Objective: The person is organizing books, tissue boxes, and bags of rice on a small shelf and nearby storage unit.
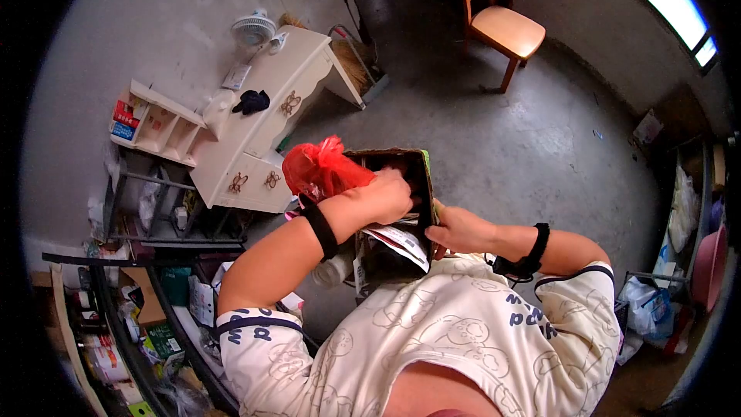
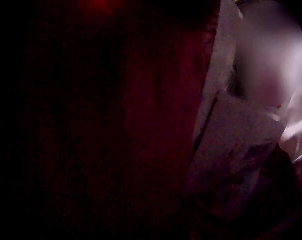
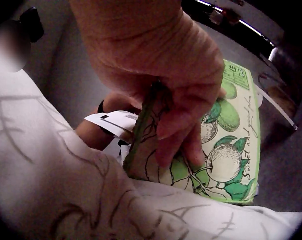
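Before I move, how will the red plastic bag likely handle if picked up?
The red plastic bag will probably flop, since its gathered top looks thin and crumpled. It may feel slippery, given its glossy highlights. Its weight is hard to judge.

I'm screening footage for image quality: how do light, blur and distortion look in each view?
Head view: curved wide-angle distortion with black corners, overexposed window, a soft sheen on the floor; left wrist view: mostly black with a dark red cast, the paper dim and grainy; right wrist view: dim, but right hand and printed box legible.
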A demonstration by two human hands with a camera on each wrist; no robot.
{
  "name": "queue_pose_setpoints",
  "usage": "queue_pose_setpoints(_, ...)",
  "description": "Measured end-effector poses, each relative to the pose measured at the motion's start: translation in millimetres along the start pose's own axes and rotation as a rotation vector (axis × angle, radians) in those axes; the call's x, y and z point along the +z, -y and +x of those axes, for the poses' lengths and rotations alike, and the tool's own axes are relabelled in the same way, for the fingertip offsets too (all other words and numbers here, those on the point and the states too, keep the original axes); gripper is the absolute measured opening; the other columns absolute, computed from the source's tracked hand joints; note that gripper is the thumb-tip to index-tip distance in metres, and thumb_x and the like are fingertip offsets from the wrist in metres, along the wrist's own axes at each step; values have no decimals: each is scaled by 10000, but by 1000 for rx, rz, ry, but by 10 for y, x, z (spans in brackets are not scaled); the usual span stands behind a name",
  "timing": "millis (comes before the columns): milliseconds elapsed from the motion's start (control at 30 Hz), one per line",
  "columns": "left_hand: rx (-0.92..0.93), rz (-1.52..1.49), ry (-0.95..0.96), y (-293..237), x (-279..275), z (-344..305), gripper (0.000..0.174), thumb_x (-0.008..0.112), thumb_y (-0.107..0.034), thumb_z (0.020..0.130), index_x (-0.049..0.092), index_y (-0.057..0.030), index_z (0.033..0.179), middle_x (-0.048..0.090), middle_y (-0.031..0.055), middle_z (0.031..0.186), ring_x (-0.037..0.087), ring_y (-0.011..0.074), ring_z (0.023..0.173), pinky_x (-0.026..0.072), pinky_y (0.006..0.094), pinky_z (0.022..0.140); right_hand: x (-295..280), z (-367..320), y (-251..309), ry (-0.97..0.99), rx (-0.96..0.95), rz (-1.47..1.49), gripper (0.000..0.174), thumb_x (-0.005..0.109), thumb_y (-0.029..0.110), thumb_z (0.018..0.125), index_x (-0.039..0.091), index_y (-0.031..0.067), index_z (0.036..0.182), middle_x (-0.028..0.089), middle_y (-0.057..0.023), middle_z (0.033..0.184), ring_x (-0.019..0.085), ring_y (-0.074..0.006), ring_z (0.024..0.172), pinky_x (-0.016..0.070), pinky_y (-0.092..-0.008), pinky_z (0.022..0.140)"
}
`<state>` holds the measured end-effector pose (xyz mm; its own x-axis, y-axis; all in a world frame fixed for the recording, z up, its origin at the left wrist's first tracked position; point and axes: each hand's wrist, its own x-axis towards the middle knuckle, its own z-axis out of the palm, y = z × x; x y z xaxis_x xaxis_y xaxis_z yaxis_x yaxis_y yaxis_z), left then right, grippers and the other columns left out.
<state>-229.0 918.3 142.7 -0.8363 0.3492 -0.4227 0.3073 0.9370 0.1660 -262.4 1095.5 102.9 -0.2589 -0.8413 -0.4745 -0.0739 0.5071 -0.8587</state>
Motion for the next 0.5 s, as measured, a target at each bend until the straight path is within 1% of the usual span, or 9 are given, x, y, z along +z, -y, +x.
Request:
queue_pose_setpoints(67, 51, 81, 109, 6, -45, 36, 322, 450, -220, 771, 627, 32, 677, 600, 234, 745, 581, 402, 737, 466, 452, 702, -7, -1, -9, -5, -16, 3, 435, 443, 151, 809, 305, -140, 1102, 610, -227, 790, 643, -248, 614, 515, -343, 578)
queue_pose_setpoints(167, 47, 24, 74, 101, 50, 106, 348, 437, -245, 780, 629, 31, 688, 602, 229, 745, 583, 398, 736, 467, 454, 697, -10, -7, 7, -6, -29, 10, 421, 439, 143, 809, 310, -133, 1099, 609, -222, 783, 643, -250, 611, 514, -346, 576)
queue_pose_setpoints(300, 47, 51, 41, 122, 94, 119, 359, 426, -257, 782, 632, 25, 702, 605, 221, 754, 585, 397, 741, 466, 456, 696, 5, 19, -29, -2, -21, -6, 409, 438, 137, 811, 310, -130, 1094, 607, -221, 786, 643, -254, 608, 515, -346, 574)
queue_pose_setpoints(367, 12, 14, 157, 97, 55, 105, 364, 411, -256, 784, 633, 24, 715, 607, 223, 777, 584, 402, 757, 462, 462, 710, 6, 16, -27, 2, -23, 11, 404, 439, 139, 811, 310, -128, 1086, 608, -221, 782, 643, -254, 609, 515, -346, 571)
queue_pose_setpoints(500, -32, -59, 225, 79, 23, 103, 375, 392, -259, 786, 637, 24, 754, 609, 229, 817, 583, 403, 789, 456, 463, 734, 20, 55, -80, 5, -47, 37, 386, 440, 144, 812, 314, -123, 1061, 609, -221, 774, 644, -254, 610, 515, -344, 562)
